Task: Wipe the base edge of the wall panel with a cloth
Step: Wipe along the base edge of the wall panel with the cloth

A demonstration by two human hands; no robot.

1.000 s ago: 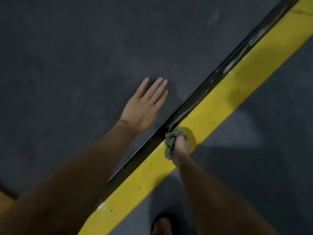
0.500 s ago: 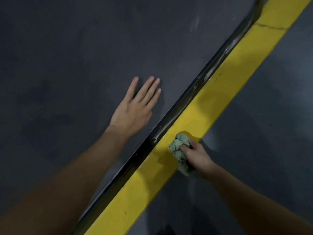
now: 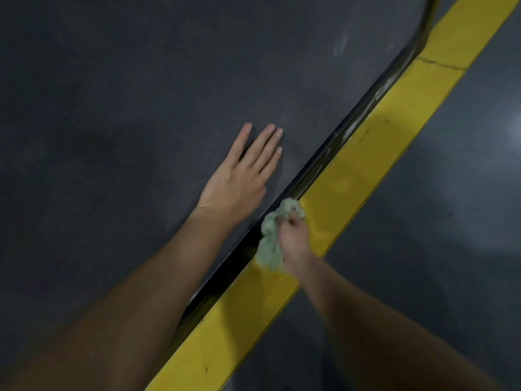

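Wiping judged mid-way. The cloth (image 3: pixel 272 238), bunched in the closed right hand (image 3: pixel 293 238), is pressed at the base edge (image 3: pixel 318 165) beside the yellow strip (image 3: pixel 366 153). Left hand (image 3: pixel 239 179) laid open, flat on the wall panel (image 3: pixel 141 94). Far stretch looks smeared, likely left.

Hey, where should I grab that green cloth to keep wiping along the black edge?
Probably grip the cloth around its bunched middle, coming from the yellow strip side, as the right hand does now. That leaves its crumpled end free against the black base edge. The left hand lies flat on the panel.
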